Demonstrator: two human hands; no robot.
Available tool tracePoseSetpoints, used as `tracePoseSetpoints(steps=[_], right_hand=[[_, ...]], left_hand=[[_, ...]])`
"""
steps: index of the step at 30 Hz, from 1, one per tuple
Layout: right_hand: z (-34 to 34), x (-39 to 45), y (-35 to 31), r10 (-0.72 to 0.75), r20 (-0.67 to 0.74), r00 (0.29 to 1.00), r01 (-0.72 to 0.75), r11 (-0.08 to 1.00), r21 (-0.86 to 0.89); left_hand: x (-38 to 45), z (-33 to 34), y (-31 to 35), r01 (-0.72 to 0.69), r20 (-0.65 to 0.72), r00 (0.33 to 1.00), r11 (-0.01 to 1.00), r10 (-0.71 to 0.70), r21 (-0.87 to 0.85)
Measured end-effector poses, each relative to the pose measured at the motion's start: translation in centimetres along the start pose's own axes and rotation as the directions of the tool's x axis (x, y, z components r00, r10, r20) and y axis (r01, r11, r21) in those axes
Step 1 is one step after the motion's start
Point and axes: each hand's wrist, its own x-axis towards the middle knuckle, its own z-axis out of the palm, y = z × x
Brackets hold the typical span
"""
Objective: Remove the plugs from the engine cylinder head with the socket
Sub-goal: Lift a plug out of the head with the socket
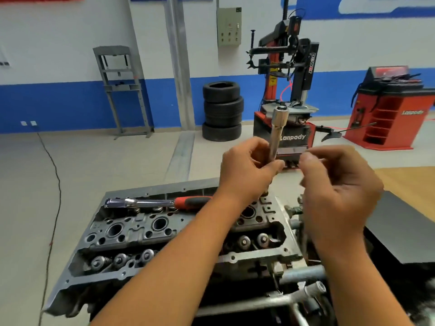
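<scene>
Left hand (pixel 247 168) grips the socket (pixel 277 130) by its lower end, above the cylinder head's (pixel 179 234) right end; long axis near upright, wide end up. Right hand (pixel 336 184) just beside it, fingers loosely curled, holding nothing visible. Ratchet (pixel 160 203) lies along the head's far edge.

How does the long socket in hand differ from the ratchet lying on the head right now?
The socket stands nearly upright, lifted above the cylinder head; the ratchet lies flat along its far edge. The left hand grips the socket; nothing touches the ratchet. The socket is bare metal throughout; the ratchet has a red-and-black grip. Both have shiny metal bodies.
</scene>
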Motion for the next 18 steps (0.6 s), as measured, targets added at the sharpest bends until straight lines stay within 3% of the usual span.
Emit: tracePoseSetpoints(steps=[2, 5, 7, 10, 13, 18], right_hand=[[-1.4, 0.4, 3.7, 0.279, -0.020, 0.960, -0.279, 0.955, -0.096], [-0.9, 0.0, 6.7, 0.481, 0.267, 0.835, -0.450, 0.877, -0.171], [0.4, -0.5, 7.3, 0.449, 0.384, 0.807, -0.418, 0.893, -0.166], [0.9, 1.1, 7.2, 0.390, 0.414, 0.823, -0.350, 0.921, -0.172], [1.7, 2.0, 6.3, 0.292, 0.398, 0.870, -0.185, 0.940, -0.286], [2.4, 1.7, 6.2, 0.315, 0.454, 0.833, -0.223, 0.943, -0.246]], left_hand=[[1.9, -1.2, 0.1, -0.016, 0.125, 0.992, 0.990, -0.002, 0.143], [3.7, -2.6, -0.5, -0.056, 0.349, 0.936, 0.997, 0.034, 0.054], [3.5, -2.9, -1.9, -0.076, 0.322, 0.942, 0.995, 0.093, -0.064], [3.1, -3.0, -3.3, -0.141, 0.236, 0.957, 0.980, 0.172, -0.141], [3.2, -3.2, -3.6, -0.151, 0.242, 0.949, 0.965, 0.202, -0.213], [2.8, -3.4, -3.6, -0.059, 0.282, 0.949, 0.959, 0.140, -0.278]])
